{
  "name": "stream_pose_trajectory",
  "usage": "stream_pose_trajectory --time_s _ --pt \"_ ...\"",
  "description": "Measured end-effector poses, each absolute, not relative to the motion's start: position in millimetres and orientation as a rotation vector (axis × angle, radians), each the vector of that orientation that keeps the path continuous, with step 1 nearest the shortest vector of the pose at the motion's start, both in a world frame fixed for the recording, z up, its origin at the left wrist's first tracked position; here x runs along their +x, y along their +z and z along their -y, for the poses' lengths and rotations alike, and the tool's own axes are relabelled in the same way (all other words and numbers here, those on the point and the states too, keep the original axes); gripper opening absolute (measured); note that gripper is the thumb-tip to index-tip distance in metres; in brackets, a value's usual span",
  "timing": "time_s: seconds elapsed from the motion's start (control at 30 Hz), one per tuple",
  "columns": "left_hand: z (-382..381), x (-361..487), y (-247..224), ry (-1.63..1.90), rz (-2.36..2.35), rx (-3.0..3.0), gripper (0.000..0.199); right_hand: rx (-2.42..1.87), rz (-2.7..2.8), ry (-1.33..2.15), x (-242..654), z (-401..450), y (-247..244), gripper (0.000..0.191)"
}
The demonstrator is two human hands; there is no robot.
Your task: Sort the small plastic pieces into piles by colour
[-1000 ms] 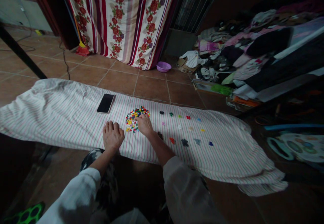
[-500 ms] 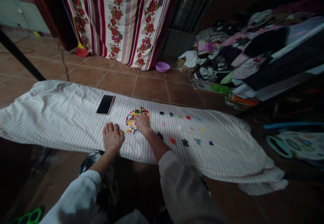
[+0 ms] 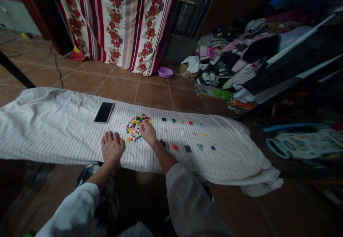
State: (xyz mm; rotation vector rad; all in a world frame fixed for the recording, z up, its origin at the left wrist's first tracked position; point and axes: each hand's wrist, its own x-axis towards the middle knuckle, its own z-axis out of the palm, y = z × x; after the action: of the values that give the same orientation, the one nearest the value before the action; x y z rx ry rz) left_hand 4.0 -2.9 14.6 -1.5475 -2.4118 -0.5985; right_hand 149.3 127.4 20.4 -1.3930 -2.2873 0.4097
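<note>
A mixed heap of small coloured pieces (image 3: 134, 126), too small to make out singly, lies on the striped cloth (image 3: 66, 122). Over the heap's right side is my right hand (image 3: 148, 132), its fingers pinched together; whatever is between them is hidden. My left hand (image 3: 113, 147) rests palm down on the cloth, left of the heap, fingers laid forward and nothing visible in it. Small groups sorted by colour stand in rows to the right, among them a red group (image 3: 190, 123), an orange group (image 3: 175, 147), a dark grey group (image 3: 188, 148) and a blue group (image 3: 213, 147).
A phone (image 3: 104, 112) lies on the cloth beyond my left hand. Past the far edge, a purple basin (image 3: 165, 72) stands on the tiled floor before a floral curtain (image 3: 115, 26). Piled clothes (image 3: 235, 54) and a patterned board (image 3: 300, 144) are at the right.
My right hand has drawn back slightly toward me within the heap, and its fingers look more gathered. The whole view has shifted, so things sit further left. My left hand stays on the cloth.
</note>
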Motion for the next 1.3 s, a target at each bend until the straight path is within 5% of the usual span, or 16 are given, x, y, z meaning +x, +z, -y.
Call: stream_pose_trajectory --time_s 0.63,1.3 --pt "8.5 8.0 28.2 -0.417 2.354 -1.559 0.029 -1.666 2.168 0.512 188.5 -101.5 38.9 0.022" --pt "7.6 10.6 29.8 -0.345 2.357 -1.553 0.029 -2.196 1.675 0.210 407.5 -137.4 45.4 0.026"
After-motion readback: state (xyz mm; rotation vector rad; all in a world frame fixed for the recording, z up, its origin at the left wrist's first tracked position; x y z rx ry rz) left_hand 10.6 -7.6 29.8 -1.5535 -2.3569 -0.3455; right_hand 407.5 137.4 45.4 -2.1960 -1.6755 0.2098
